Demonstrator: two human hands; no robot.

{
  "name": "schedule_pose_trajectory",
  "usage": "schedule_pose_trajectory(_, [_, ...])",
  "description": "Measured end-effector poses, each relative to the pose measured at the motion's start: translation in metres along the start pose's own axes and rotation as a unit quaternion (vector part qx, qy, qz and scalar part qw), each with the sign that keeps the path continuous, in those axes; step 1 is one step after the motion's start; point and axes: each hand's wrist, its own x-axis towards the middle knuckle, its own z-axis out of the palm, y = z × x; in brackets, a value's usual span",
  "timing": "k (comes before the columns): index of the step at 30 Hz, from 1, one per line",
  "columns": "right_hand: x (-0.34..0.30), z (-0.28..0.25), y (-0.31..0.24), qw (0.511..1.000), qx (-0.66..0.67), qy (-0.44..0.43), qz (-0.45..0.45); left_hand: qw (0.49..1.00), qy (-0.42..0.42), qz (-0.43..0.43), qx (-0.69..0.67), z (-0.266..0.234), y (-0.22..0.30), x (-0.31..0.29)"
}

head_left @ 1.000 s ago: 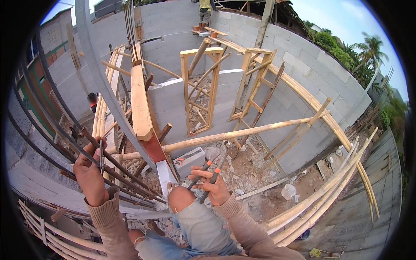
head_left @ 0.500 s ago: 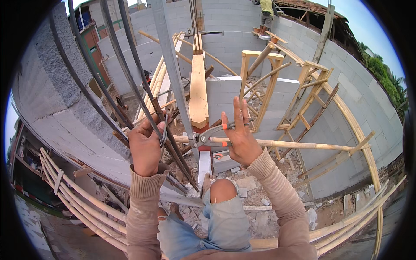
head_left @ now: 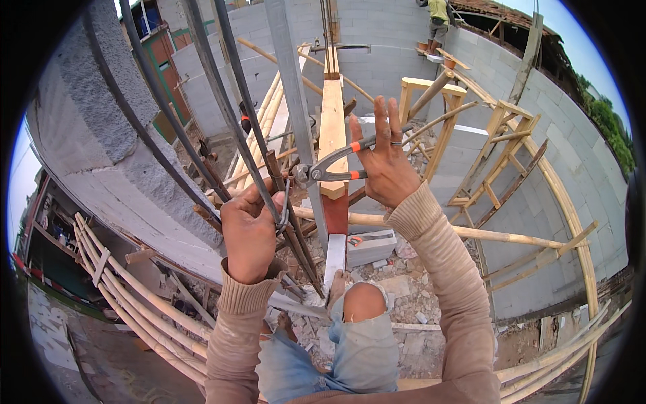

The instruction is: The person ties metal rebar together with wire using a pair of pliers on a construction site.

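My left hand (head_left: 249,236) is closed around a thin bent steel stirrup (head_left: 285,214), beside upright steel reinforcing bars (head_left: 219,84). Its fingertips partly hide behind one bar. In my right hand (head_left: 396,174) is a pair of pincers (head_left: 312,174) with dark handles and orange bands. Several right fingers point upward while the handles rest between fingers and palm. The pincers' head sits close to the bars, just above and right of the stirrup; whether its jaws grip anything I cannot tell.
A metal post (head_left: 296,87) and a wooden plank (head_left: 332,128) rise just beyond the pincers. Bamboo poles (head_left: 511,234) cross at right near wooden frames (head_left: 431,135). Grey block walls (head_left: 558,155) surround rubble (head_left: 404,303) below. Another person (head_left: 439,27) stands far off.
My right hand has raised the pincers, and their head has come closer to the bars by my left hand. The left hand keeps its hold. The whole view has shifted somewhat.
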Motion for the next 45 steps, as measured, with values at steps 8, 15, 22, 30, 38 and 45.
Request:
schedule_pose_trajectory(8, [0.009, -0.006, 0.003, 0.998, -0.049, 0.003, -0.028, 1.0, 0.002, -0.003, 0.029, -0.001, 0.003, 0.001])
schedule_pose_trajectory(15, [0.008, -0.017, 0.0, 0.998, -0.018, -0.054, -0.032, 0.999, -0.013, -0.012, 0.027, -0.002, 0.004, -0.001])
schedule_pose_trajectory(22, [0.004, -0.009, 0.007, 0.997, -0.063, -0.005, -0.048, 0.999, 0.001, -0.016, 0.034, -0.002, -0.003, 0.001])
schedule_pose_trajectory(30, [-0.001, -0.015, 0.004, 0.998, 0.002, -0.052, -0.044, 1.0, -0.005, -0.012, 0.024, 0.001, 0.004, 0.0])
schedule_pose_trajectory(38, [0.003, -0.002, 0.005, 0.994, -0.094, 0.045, -0.039, 1.0, 0.009, -0.008, 0.02, 0.001, 0.001, 0.001])
schedule_pose_trajectory(45, [-0.005, 0.004, 0.0, 0.979, -0.161, 0.124, -0.004, 1.0, 0.007, -0.01, 0.014, 0.002, 0.004, 0.0])
